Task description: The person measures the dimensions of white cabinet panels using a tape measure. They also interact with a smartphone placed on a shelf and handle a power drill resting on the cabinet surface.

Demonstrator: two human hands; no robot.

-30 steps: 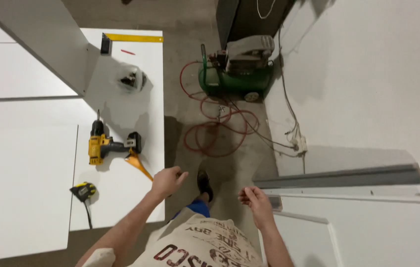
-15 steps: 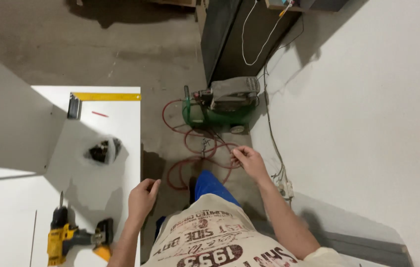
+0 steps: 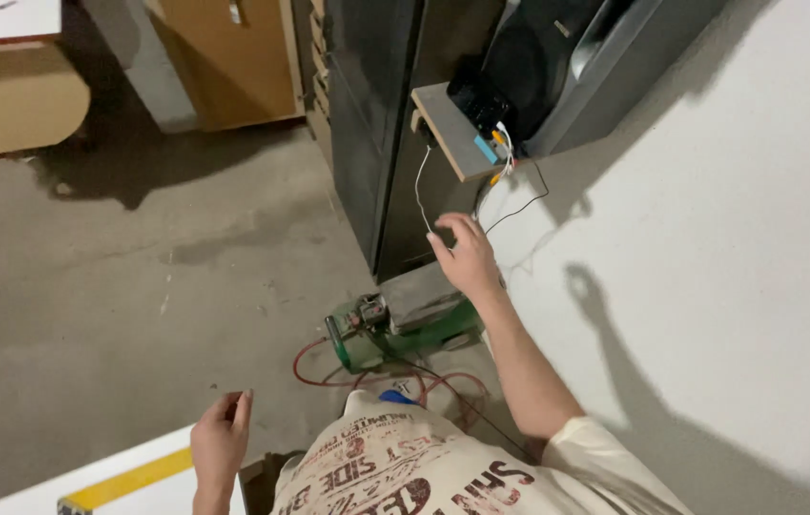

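Right hand [image 3: 467,259] raised at frame centre, fingers spread open, gripping nothing, fingertips near white cable [image 3: 421,191] dangling from small shelf [image 3: 448,129] upper centre. Left hand [image 3: 221,441] low at bottom left, loosely curled, empty, above white board [image 3: 90,477]. Green compressor [image 3: 395,329] on floor, below right hand.

A bare grey concrete floor [image 3: 138,286] fills the left, stained and dusty. A white wall [image 3: 710,238] rises on the right, crossed by soft shadows. A tall dark metal cabinet [image 3: 376,124] stands against it, with light wooden furniture [image 3: 233,57] behind.
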